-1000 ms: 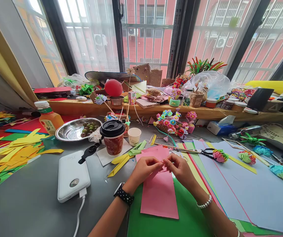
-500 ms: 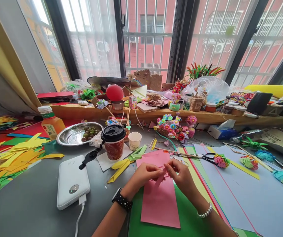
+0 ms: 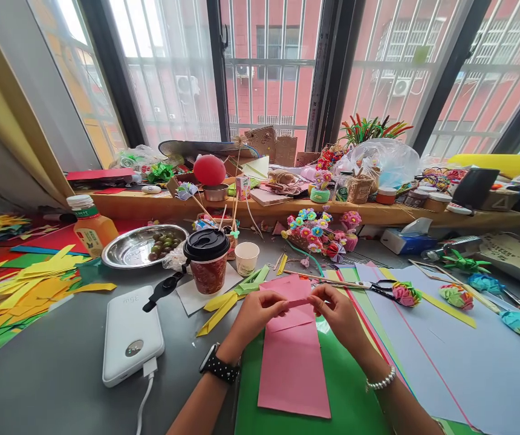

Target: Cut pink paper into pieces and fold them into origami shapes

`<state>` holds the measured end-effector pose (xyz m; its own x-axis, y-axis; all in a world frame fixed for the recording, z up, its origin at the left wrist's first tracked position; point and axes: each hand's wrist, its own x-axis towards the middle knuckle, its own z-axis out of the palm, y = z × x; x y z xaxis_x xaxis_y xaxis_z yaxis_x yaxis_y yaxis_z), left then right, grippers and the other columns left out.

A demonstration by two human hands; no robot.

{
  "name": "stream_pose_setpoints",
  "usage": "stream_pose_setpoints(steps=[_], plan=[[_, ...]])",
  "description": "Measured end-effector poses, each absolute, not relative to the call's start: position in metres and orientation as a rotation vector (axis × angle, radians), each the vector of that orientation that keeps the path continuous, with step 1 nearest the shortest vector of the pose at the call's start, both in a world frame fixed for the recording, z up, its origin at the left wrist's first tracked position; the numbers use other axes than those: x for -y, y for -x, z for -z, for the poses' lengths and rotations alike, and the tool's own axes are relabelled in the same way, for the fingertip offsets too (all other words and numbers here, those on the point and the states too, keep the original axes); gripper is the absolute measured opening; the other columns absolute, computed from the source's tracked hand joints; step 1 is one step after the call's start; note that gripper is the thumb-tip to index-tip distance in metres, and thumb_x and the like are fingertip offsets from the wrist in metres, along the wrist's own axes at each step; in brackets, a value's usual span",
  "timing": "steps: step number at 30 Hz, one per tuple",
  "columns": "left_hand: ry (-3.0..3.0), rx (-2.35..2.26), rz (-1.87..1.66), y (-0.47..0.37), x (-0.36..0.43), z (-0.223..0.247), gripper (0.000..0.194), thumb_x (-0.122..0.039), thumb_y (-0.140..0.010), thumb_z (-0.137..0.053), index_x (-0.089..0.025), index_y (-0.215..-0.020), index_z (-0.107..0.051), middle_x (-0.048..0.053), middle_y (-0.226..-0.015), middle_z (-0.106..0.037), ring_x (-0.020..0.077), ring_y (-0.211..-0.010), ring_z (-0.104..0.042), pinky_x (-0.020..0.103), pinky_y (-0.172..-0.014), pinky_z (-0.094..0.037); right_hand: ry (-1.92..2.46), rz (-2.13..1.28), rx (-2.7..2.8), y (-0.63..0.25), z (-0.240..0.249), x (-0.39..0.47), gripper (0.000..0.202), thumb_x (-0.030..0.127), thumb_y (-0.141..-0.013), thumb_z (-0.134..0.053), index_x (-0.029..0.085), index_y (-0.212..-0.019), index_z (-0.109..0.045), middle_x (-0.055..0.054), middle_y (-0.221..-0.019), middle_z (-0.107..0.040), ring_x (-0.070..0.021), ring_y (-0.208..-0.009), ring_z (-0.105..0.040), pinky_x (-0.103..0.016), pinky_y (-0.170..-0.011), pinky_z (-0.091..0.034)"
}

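Between my two hands a narrow pink paper strip [image 3: 298,302] is stretched nearly level. My left hand [image 3: 260,311] pinches its left end, thumb against fingers. At the other end, the fingertips of my right hand [image 3: 335,311] are closed on the strip. Below it lies a larger pink paper sheet [image 3: 292,374] on a green sheet [image 3: 351,386]. More pink paper [image 3: 289,284] lies just behind my hands. Folded yellow and green paper strips [image 3: 228,305] rest beside my left hand.
Left of my arm are a white power bank [image 3: 133,338] with a cable and a lidded coffee cup [image 3: 206,260]. To the right lie scissors [image 3: 378,289], folded paper buds [image 3: 406,294] and large pale sheets [image 3: 468,362]. A metal dish [image 3: 124,249] holds fruit.
My hands have moved apart, and the strip, slanted downward before, now spans between them almost level. The power bank's display reads differently.
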<state>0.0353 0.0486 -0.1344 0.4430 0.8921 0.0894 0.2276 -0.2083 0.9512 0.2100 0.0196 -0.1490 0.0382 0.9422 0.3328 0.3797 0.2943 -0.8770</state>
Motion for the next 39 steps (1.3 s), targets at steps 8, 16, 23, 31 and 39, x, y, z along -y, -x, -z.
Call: stream_pose_setpoints(steps=[8, 16, 23, 31, 39], plan=[[-2.187, -0.965, -0.983, -0.0384, -0.0459, 0.1374, 0.020, -0.030, -0.076, -0.049, -0.017, -0.074, -0.064, 0.003, -0.071, -0.065, 0.0132, -0.063, -0.054, 0.022, -0.059, -0.040, 1.256, -0.595, 1.702, -0.2069, 0.1472, -0.0172, 0.018, 0.034, -0.074, -0.052, 0.019, -0.068, -0.059, -0.003, -0.067, -0.060, -0.0153, -0.062, -0.054, -0.025, -0.056, -0.043], [-2.021, -1.036, -1.007, -0.0329, -0.0500, 0.1339, 0.019, -0.030, -0.072, -0.053, -0.016, -0.070, -0.064, 0.003, -0.067, -0.065, 0.0136, -0.061, -0.056, 0.021, -0.056, -0.042, 1.300, -0.502, 1.651, -0.2081, 0.1465, -0.0178, 0.017, 0.033, -0.074, -0.053, 0.019, -0.065, -0.058, -0.002, -0.060, -0.058, -0.0148, -0.056, -0.051, -0.025, -0.051, -0.040], [-1.954, -1.037, -1.028, -0.0296, -0.0535, 0.1371, 0.020, -0.032, -0.071, -0.054, -0.015, -0.072, -0.064, 0.004, -0.069, -0.065, 0.0137, -0.063, -0.057, 0.020, -0.058, -0.044, 1.282, -0.517, 1.608, -0.2107, 0.1467, -0.0180, 0.017, 0.032, -0.074, -0.053, 0.018, -0.065, -0.057, -0.001, -0.062, -0.057, -0.0145, -0.058, -0.053, -0.024, -0.054, -0.041], [-1.951, -0.969, -1.050, -0.0336, -0.0474, 0.1338, 0.019, -0.030, -0.070, -0.057, -0.012, -0.070, -0.063, 0.005, -0.065, -0.064, 0.0136, -0.060, -0.057, 0.021, -0.057, -0.044, 1.224, -0.503, 1.619, -0.2080, 0.1462, -0.0166, 0.015, 0.030, -0.074, -0.054, 0.018, -0.066, -0.057, -0.001, -0.063, -0.057, -0.0147, -0.061, -0.052, -0.024, -0.056, -0.042], [-2.002, -0.963, -1.003, -0.0305, -0.0476, 0.1280, 0.017, -0.028, -0.070, -0.057, -0.013, -0.065, -0.064, 0.003, -0.063, -0.063, 0.0130, -0.060, -0.056, 0.020, -0.057, -0.042, 1.237, -0.539, 1.632, -0.2143, 0.1451, -0.0168, 0.015, 0.032, -0.071, -0.058, 0.018, -0.063, -0.060, -0.001, -0.059, -0.057, -0.0136, -0.055, -0.051, -0.023, -0.051, -0.041]])
